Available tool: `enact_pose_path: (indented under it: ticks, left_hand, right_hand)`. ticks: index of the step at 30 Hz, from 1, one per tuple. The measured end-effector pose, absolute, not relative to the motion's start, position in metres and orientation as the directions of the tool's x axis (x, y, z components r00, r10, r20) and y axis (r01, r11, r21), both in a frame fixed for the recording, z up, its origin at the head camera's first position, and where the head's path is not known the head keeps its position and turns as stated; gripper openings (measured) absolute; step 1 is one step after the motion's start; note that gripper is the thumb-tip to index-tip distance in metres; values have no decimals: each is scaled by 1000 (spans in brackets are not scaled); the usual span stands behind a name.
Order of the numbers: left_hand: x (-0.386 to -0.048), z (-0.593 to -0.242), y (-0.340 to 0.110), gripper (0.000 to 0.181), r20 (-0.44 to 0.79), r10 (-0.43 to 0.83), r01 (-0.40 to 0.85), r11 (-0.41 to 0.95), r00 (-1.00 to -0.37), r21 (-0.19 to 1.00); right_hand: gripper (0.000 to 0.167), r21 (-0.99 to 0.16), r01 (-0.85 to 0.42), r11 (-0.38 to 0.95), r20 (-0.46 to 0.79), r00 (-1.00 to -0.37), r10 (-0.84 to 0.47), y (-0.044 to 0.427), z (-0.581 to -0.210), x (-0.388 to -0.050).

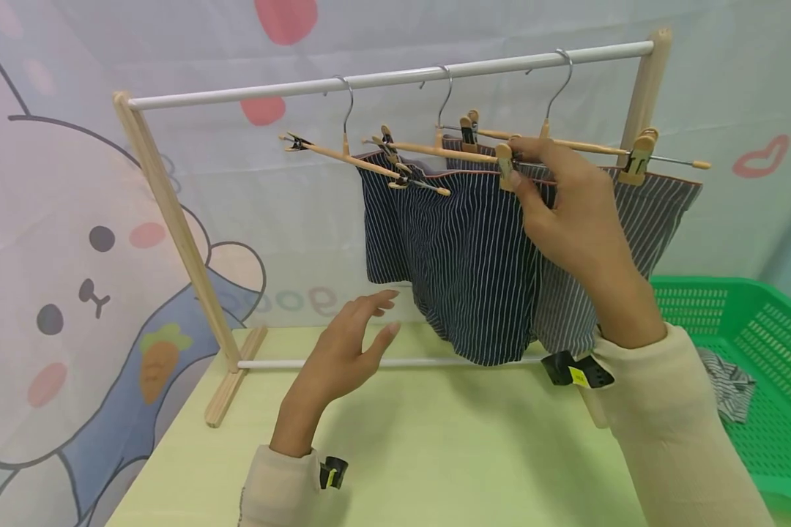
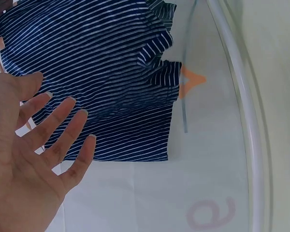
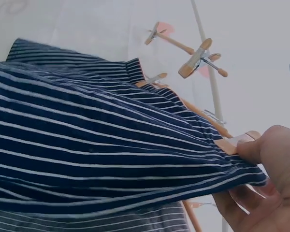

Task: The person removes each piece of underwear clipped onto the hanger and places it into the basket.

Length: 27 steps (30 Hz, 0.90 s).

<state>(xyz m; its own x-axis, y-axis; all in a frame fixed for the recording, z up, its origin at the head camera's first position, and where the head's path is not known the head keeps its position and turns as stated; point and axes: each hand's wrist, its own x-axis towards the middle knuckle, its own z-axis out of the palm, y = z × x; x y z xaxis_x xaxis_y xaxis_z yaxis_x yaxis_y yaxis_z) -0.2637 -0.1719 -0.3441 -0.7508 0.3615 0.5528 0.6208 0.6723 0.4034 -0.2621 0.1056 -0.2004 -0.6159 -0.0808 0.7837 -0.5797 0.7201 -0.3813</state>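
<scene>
The navy garment (image 1: 481,278) is white-striped, the grey garment (image 1: 563,311) striped, the basket (image 1: 774,329) green.

The rack stands along the table's far edge, its left foot (image 1: 236,380) at the far left corner, with the backdrop (image 1: 171,44) behind it. On its rail (image 1: 395,77) hang the left hanger (image 1: 362,162), the middle hanger (image 1: 461,154) and the right hanger (image 1: 587,147). The middle garment (image 1: 488,263) partly covers the right garment (image 1: 655,208) behind it. The right hand (image 1: 576,219) is at the middle hanger's right clip (image 1: 504,168); the left hand (image 1: 343,351) is over the table (image 1: 461,446), left of the middle garment. Right of the rack (image 1: 183,241), a basket (image 1: 718,282) contains a cloth (image 1: 732,384).
</scene>
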Motion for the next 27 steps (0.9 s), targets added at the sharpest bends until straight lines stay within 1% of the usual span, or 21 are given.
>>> enact_pose_path:
  ticks: [2,7,14,17,19,27]
  left_hand:
    - [-263,-344,-172,43,556,359,621,672,-750,403]
    - [-263,-344,-172,42,565,363,630,667,-741,397]
    - [-262,-342,-173,43,552,363,623,669,-751,407]
    - [-262,-341,-173,43,555,360,622,668,-750,408]
    - [-262,-340,-173,44,559,356,623,667,-748,409]
    - [-261,-339,-175,44,560,344,614,672,-753,413]
  right_hand:
    - [40,-369,-588,720,800,-595,-75,104,-199,-262]
    - [37,-358,-593,722,822,-566,-58,100,-197,-262]
    - [31,-328,-584,743,889,-458,33,94,-199,-266]
    - [29,-332,-590,736,903,-425,66,93,-201,-269]
    - [28,-335,-604,723,908,-412,76,93,-202,-270]
    - [27,-361,-622,695,911,-394,120,91,-201,-272]
